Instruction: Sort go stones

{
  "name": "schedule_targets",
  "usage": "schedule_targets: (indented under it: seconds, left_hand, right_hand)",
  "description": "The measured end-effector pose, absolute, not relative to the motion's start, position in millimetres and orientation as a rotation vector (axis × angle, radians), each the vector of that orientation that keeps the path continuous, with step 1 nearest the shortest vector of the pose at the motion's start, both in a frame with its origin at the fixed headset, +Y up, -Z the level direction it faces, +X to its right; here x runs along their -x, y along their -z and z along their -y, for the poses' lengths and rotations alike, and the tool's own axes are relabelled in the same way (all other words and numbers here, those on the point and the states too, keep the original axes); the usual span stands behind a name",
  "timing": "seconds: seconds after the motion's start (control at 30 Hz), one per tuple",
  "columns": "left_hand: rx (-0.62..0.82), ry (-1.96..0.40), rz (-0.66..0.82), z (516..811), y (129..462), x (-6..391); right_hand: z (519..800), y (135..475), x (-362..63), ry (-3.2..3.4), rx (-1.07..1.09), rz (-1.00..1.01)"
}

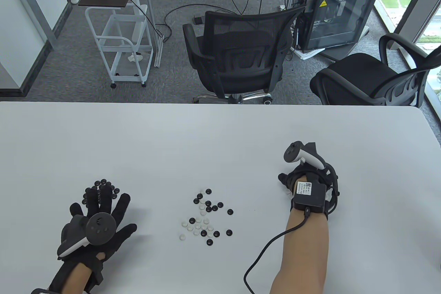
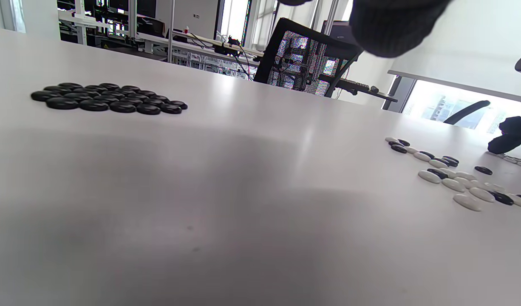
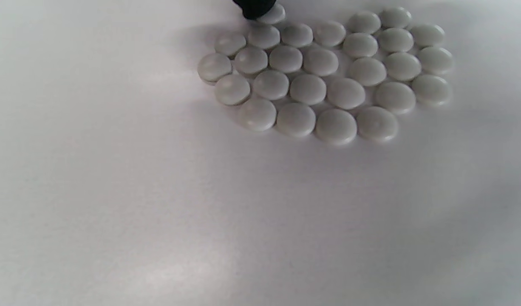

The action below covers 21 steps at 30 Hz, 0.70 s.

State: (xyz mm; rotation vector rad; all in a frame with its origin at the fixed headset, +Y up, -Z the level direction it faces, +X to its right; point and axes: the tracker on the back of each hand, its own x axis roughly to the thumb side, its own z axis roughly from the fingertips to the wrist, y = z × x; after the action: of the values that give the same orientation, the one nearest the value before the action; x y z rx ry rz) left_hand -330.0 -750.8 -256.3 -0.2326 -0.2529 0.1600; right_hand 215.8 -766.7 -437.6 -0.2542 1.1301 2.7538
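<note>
We are midway through the sort, judging by the table (image 1: 220, 128). A mixed patch of black and white stones (image 1: 206, 216) lies between our hands, while 2 sorted groups sit out to the sides.

Our left hand (image 1: 100, 218) lies with fingers straight and spread, holding nothing, its fingertips at the black pile (image 1: 102, 186); the left wrist view shows that pile (image 2: 107, 98) packed flat in 1 layer.

Our right hand (image 1: 303, 183) is curled over the white pile (image 3: 324, 72). In the right wrist view a gloved fingertip (image 3: 254, 8) touches a white stone (image 3: 272, 15) at the pile's edge; we cannot tell whether it pinches or only nudges it.

So the step in hand looks like setting a white stone into its group. Next, we judge, each hand should go to the middle and pick out 1 stone of its own colour without scattering neighbours.
</note>
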Motion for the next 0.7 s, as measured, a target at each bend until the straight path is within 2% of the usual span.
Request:
schedule_targets:
  seconds: [0.23, 0.37, 0.53, 0.7]
  left_hand:
    - [0.241, -0.154, 0.252, 750.9, 256.6, 328.5]
    - [0.241, -0.155, 0.252, 750.6, 256.6, 328.4]
    - [0.237, -0.153, 0.251, 750.6, 256.8, 328.4]
    - [0.249, -0.152, 0.255, 752.8, 257.0, 326.8]
  right_hand:
    - [766.5, 436.3, -219.4, -2.744, 0.250, -1.130]
    - [752.7, 441.0, -205.2, -2.761, 0.203, -1.094]
    - [726.3, 447.4, -146.4, -2.798, -0.110, -1.088]
    - [715.8, 440.1, -73.4, -2.796, -0.503, -1.115]
